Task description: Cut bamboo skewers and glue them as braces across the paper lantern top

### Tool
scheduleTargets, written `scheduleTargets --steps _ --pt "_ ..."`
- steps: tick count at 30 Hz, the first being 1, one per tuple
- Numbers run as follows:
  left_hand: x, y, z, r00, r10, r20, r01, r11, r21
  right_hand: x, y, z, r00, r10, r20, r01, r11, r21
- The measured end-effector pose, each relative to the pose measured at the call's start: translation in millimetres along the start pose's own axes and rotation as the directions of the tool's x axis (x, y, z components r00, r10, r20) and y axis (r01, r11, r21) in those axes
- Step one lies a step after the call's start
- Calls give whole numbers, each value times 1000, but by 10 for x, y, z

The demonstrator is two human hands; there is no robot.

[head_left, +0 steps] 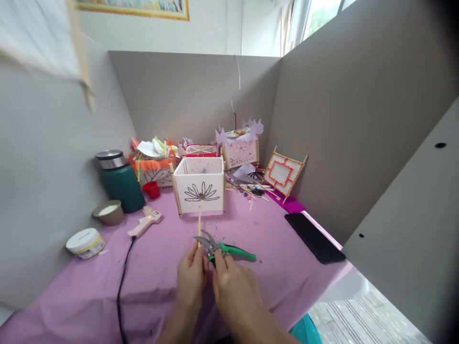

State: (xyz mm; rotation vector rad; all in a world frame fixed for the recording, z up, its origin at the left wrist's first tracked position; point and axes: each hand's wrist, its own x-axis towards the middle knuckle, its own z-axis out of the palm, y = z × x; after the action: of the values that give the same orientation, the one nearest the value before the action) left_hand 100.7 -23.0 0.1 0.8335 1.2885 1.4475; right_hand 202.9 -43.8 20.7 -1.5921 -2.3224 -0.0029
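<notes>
- Thin wooden stick (200,222): pinched in the left hand (191,272), far end toward the white box (168,191).
- Green-handled shears (236,251): blades parted, one crossing the stick.
- Right hand (236,284): gripping the shears.

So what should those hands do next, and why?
Perhaps nudge the green-handled shears a little farther across the thin stick: the right hand holds them with blades parted, and the stick, pinched by the left hand, crosses near the blade tips.
</notes>
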Motion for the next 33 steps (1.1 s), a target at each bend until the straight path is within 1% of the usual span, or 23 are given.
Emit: scheduleTargets --steps 3,7,9,12,14,17,21,22,24,27,29,31,32,33 --pt "-33 12 -15 1000 -5 29 5 1000 7 38 5 6 1000 12 -2 -12 1000 -2" --pt "-58 25 -57 1000 26 3 -26 999 37 66 5 18 999 2 -37 0 999 42" --pt "-66 41 -70 1000 10 13 -11 1000 20 72 1 9 999 3 -42 -2 1000 31" --pt "-79 82 -76 998 -52 38 52 999 -2 70 -1 -45 1000 5 1 -5 1000 -6" --pt "-83 118 -75 997 -56 45 57 998 -9 54 -1 -93 999 18 29 -18 1000 0" --pt "-79 176 -71 999 -8 36 9 1000 -18 -2 2 -141 999 9 47 -13 997 77" --pt "-64 198 -76 999 -43 18 44 999 -18 -85 53 -137 998 -11 59 -6 955 296" --pt "-59 183 -83 999 -46 20 46 999 -16 -96 79 -131 998 -9 59 -13 932 363" --pt "-52 137 -103 1000 -13 29 12 1000 2 -102 140 -114 999 1 54 -27 868 496" --pt "-53 77 -128 997 77 25 -79 994 79 -85 212 -56 996 60 71 -92 728 679" --pt "-67 66 -132 993 119 6 -118 983 138 -74 228 23 986 141 93 -160 602 782" --pt "-86 74 -127 990 140 -8 -137 979 153 -72 224 126 962 249 110 -219 466 857" --pt "-96 79 -123 989 147 -7 -145 978 149 -74 221 178 945 297 137 -251 394 884" --pt "-106 82 -119 988 152 1 -151 978 142 -78 219 224 929 318 190 -293 319 901"
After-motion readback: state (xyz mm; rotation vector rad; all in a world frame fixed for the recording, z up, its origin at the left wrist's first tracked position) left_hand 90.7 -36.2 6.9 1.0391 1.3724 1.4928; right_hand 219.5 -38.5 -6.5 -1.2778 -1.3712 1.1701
